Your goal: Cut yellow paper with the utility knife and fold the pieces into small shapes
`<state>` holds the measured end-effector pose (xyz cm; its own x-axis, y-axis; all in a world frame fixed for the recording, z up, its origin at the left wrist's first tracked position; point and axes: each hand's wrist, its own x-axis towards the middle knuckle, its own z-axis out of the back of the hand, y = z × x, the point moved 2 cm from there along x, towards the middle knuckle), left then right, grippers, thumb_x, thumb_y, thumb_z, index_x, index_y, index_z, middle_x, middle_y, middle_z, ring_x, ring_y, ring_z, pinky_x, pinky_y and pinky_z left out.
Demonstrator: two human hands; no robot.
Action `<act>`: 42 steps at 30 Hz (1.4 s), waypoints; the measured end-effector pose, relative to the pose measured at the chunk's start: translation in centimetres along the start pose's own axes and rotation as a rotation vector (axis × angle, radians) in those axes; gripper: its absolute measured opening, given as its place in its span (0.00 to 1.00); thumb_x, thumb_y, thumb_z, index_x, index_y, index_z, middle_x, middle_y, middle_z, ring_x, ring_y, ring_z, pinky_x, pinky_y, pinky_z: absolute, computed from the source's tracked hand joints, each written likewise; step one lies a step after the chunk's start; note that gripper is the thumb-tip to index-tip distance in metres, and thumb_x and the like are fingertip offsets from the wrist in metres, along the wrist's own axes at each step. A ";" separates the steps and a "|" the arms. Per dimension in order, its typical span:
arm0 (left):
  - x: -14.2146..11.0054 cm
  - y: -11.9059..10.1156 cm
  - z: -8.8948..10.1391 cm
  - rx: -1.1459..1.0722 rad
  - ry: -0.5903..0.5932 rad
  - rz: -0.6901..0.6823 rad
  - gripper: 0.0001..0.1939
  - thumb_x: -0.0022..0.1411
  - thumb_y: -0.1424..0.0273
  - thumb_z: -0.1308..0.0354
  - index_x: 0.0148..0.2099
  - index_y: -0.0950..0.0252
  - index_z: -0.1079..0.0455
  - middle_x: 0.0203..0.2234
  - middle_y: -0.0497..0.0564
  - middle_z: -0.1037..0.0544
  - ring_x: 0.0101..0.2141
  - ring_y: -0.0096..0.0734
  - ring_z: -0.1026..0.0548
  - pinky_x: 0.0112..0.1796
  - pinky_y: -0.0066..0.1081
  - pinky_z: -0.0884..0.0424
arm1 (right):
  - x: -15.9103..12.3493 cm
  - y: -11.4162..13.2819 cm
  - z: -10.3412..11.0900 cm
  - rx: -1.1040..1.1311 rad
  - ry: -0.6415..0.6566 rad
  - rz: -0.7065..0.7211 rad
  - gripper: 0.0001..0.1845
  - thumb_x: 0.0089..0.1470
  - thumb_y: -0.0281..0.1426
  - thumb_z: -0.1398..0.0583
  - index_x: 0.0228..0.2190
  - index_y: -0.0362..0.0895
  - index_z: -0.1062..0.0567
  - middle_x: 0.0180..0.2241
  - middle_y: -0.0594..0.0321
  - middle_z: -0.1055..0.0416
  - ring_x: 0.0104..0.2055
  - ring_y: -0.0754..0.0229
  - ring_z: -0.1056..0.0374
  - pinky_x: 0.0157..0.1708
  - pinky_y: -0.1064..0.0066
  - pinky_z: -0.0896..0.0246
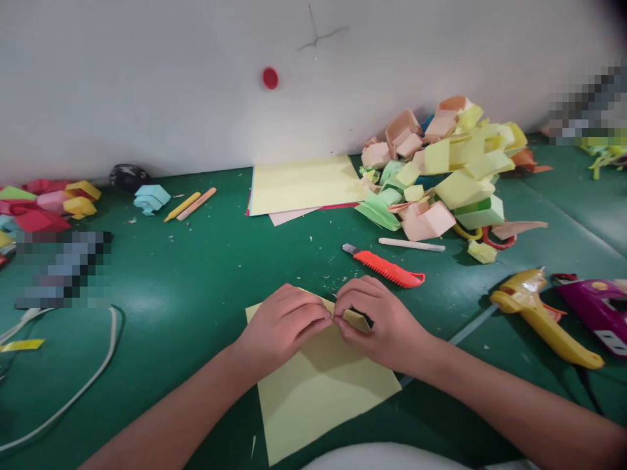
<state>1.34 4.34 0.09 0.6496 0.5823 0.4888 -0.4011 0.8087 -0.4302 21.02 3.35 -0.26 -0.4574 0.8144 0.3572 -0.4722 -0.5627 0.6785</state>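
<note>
- Your green counter (pixel 196 274) runs back to a white wall (pixel 171 78), with a pile of folded paper pieces (pixel 460 173) and a stack of sheets (pixel 306 186) along its back edge.
- The likeliest trouble is a crooked crease: if your two pinches pull unevenly, the far edge of the yellow sheet (pixel 318 391) could skew, since nothing visible pins its near part.
- The paper might also wrinkle or tear between your fingertips if you tug them apart.
- A glue stick (pixel 473 326) runs from the yellow glue gun (pixel 548 313) under your right forearm, close to the sheet's right corner; sweeping that arm could drag it into the paper.
- The red cutter (pixel 386 266) lies just beyond your right hand (pixel 379 320), towards the counter's back edge, its tip end pointing left; reaching forward carelessly could knock it. Whether the blade is out, you can't tell from here.
- The sheet lies below and between your hands, reaching towards the counter's near side.
- Your left hand (pixel 289 323) and right hand pinch its far edge, fingertips almost meeting.
</note>
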 end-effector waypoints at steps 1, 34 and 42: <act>0.0 0.0 0.0 -0.001 -0.001 0.001 0.08 0.73 0.70 0.46 0.41 0.63 0.27 0.36 0.48 0.20 0.37 0.28 0.24 0.39 0.32 0.33 | 0.0 0.0 0.0 -0.006 0.001 0.002 0.08 0.53 0.21 0.40 0.32 0.46 0.28 0.34 0.62 0.27 0.38 0.56 0.33 0.40 0.60 0.39; 0.0 0.2 0.0 0.053 0.009 0.013 0.04 0.69 0.73 0.42 0.39 0.63 0.27 0.35 0.46 0.20 0.37 0.28 0.24 0.39 0.32 0.35 | 0.0 -0.9 1.6 -0.119 0.068 0.005 0.06 0.63 0.26 0.45 0.35 0.45 0.29 0.37 0.60 0.28 0.40 0.55 0.35 0.41 0.60 0.42; -0.1 0.2 -0.1 0.063 0.011 0.012 0.04 0.70 0.72 0.42 0.39 0.62 0.27 0.35 0.46 0.20 0.36 0.29 0.24 0.38 0.33 0.35 | -0.4 -0.9 0.9 -0.155 0.036 0.076 0.04 0.60 0.27 0.39 0.38 0.47 0.26 0.39 0.61 0.25 0.41 0.54 0.35 0.43 0.60 0.43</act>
<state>1.24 4.43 -0.17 0.6516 0.5911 0.4754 -0.4485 0.8057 -0.3869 22.24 3.67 -0.44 -0.5217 0.7645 0.3786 -0.5446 -0.6400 0.5420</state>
